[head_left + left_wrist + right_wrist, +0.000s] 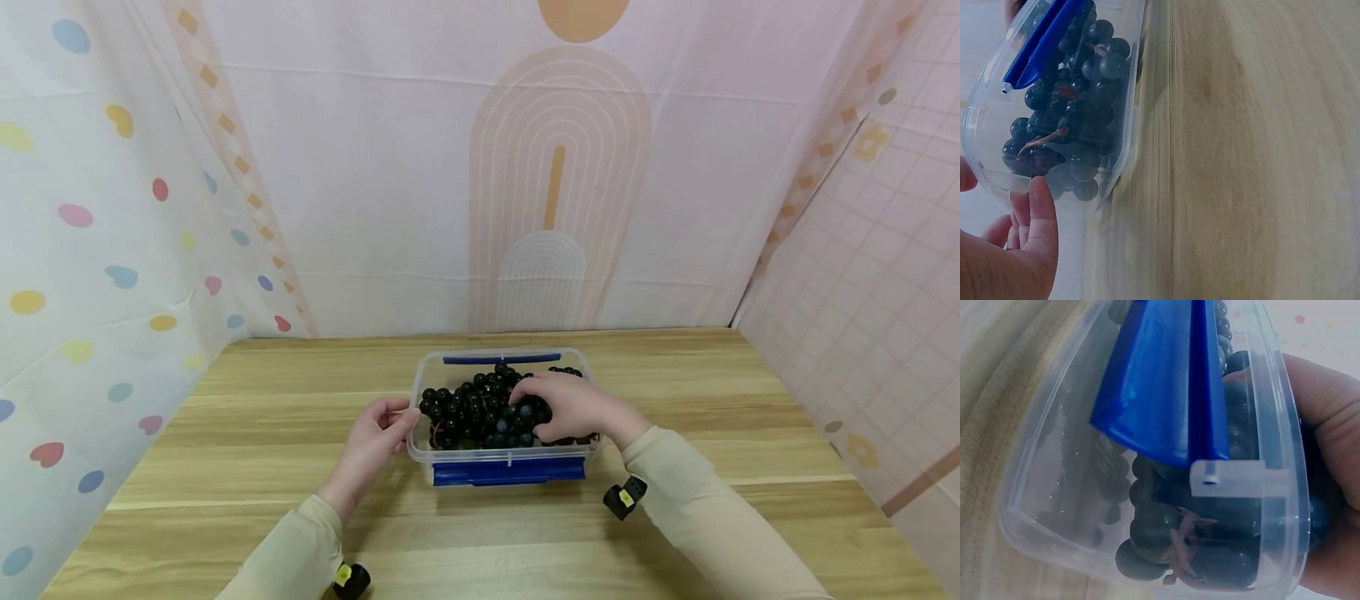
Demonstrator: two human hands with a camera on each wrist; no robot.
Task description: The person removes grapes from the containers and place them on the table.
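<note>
A clear plastic container [468, 456] with blue latches holds dark, nearly black grapes [474, 407] with brownish stems. At its left end, my left hand [372, 446] pinches the rim, thumb toward the front corner. The left wrist view shows that thumb [1042, 206] up against the clear wall, other fingers behind it. My right hand [573, 406] reaches over the right side into the container, fingers and thumb curled round grapes in the heap. Through the wall in the right wrist view, a bunch [1154, 534] with pale stems shows; the right fingertips are hidden among the grapes.
The container stands on a wood-grain table [300, 375], near its middle. A printed curtain [375, 208] hangs behind the back edge, with more patterned cloth on both sides. The front blue latch [510, 472] hangs down; another blue latch [501, 360] lies along the back.
</note>
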